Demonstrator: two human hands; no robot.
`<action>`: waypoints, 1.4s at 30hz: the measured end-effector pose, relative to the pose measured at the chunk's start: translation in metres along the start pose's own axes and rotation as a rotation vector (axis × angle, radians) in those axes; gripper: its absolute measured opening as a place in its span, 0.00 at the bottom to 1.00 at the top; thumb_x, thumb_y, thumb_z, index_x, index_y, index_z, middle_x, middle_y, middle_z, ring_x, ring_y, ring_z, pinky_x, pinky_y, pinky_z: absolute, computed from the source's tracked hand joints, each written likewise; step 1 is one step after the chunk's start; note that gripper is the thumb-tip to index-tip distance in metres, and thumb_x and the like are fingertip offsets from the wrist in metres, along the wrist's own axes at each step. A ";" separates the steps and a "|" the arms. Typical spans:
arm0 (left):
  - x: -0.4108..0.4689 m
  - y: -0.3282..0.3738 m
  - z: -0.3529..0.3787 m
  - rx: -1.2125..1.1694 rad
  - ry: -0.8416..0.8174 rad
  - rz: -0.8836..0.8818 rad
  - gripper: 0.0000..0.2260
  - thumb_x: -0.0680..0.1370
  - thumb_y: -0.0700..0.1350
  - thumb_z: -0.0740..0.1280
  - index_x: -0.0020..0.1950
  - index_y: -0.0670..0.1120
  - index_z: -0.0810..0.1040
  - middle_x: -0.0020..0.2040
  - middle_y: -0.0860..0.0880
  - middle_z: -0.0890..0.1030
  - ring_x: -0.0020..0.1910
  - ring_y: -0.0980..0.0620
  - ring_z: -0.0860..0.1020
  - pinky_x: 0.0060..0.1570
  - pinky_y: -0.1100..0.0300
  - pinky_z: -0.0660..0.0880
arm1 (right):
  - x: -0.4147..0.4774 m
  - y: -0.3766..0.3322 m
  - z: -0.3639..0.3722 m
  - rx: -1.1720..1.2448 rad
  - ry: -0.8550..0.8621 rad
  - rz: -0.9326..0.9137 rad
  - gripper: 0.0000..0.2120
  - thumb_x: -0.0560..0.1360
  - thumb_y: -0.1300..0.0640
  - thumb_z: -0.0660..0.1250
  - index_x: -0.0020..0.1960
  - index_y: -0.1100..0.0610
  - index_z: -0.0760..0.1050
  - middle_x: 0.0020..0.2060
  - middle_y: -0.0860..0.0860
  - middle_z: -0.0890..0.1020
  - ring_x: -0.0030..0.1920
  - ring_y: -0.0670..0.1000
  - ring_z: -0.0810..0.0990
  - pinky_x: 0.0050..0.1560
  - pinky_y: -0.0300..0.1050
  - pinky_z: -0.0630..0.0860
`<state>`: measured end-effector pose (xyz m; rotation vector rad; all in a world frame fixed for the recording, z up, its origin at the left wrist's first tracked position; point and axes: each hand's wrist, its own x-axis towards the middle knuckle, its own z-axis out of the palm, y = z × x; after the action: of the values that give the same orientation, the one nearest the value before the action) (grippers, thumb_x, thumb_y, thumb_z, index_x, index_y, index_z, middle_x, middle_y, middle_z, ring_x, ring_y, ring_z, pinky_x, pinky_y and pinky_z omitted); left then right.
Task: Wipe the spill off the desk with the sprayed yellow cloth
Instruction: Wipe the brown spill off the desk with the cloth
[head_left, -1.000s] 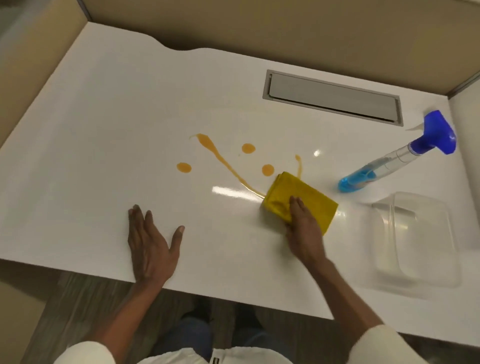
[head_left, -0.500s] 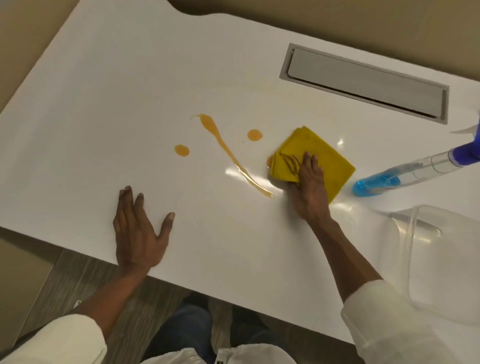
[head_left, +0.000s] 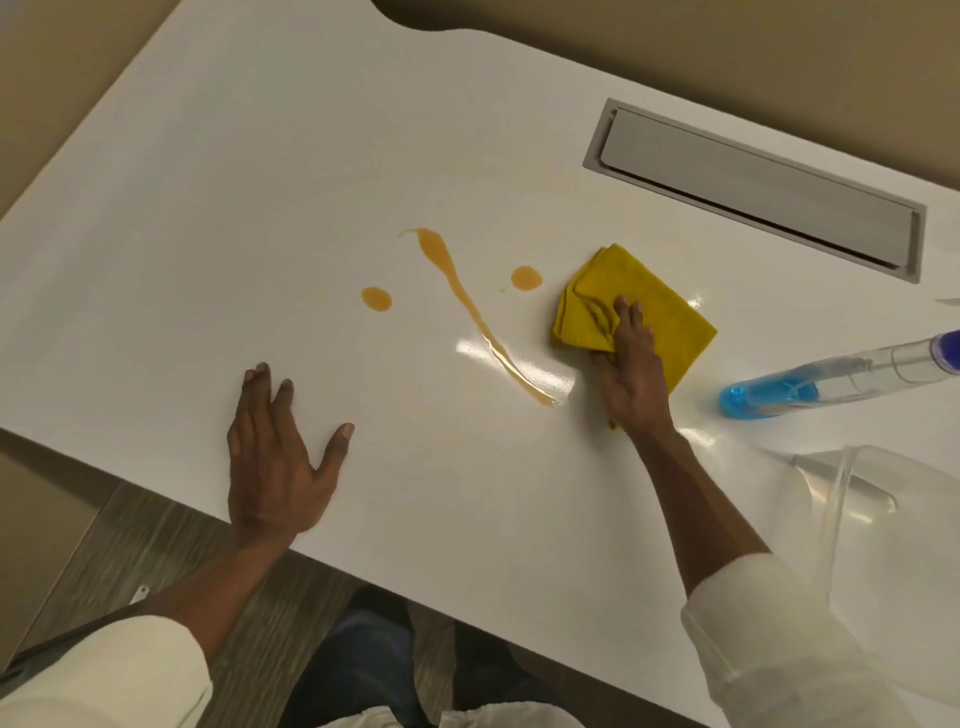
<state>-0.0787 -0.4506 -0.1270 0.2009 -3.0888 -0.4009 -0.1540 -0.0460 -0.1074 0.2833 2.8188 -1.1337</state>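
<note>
An orange spill (head_left: 467, 306) lies on the white desk (head_left: 260, 182): a long streak, a drop to its left and a drop to its right. The folded yellow cloth (head_left: 660, 306) rests flat on the desk just right of the right drop. My right hand (head_left: 631, 374) presses down on the cloth, fingers bunching its left part. My left hand (head_left: 275, 457) lies flat on the desk near the front edge, fingers spread, holding nothing.
A spray bottle (head_left: 810, 382) with blue liquid stands right of the cloth. A clear plastic container (head_left: 883, 499) sits at the near right. A grey cable hatch (head_left: 753, 187) is set into the desk at the back right.
My right hand has pushed the cloth away from me and rightwards over the right drops, which are gone from view. The left hand has stayed put.
</note>
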 end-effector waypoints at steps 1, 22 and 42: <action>0.000 0.000 0.000 0.002 -0.001 0.000 0.42 0.81 0.68 0.58 0.84 0.38 0.60 0.88 0.39 0.55 0.88 0.40 0.54 0.82 0.37 0.62 | 0.009 -0.005 0.000 -0.001 -0.012 -0.005 0.34 0.81 0.53 0.60 0.83 0.60 0.52 0.83 0.57 0.55 0.84 0.59 0.49 0.83 0.59 0.47; 0.001 0.003 -0.003 0.032 -0.028 0.000 0.41 0.82 0.68 0.58 0.84 0.39 0.60 0.88 0.39 0.54 0.88 0.40 0.53 0.82 0.38 0.61 | -0.004 -0.019 0.006 -0.001 -0.144 -0.094 0.35 0.80 0.48 0.60 0.83 0.56 0.55 0.83 0.50 0.56 0.84 0.55 0.52 0.83 0.53 0.48; 0.001 0.001 -0.004 0.042 -0.026 -0.012 0.41 0.82 0.69 0.57 0.85 0.41 0.59 0.89 0.41 0.53 0.88 0.41 0.53 0.83 0.39 0.61 | -0.068 -0.007 0.047 -0.183 -0.101 -0.292 0.31 0.83 0.49 0.60 0.83 0.56 0.56 0.84 0.55 0.55 0.85 0.56 0.47 0.82 0.64 0.49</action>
<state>-0.0796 -0.4511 -0.1234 0.2173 -3.1251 -0.3426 -0.0887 -0.0932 -0.1264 -0.2000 2.9109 -0.8931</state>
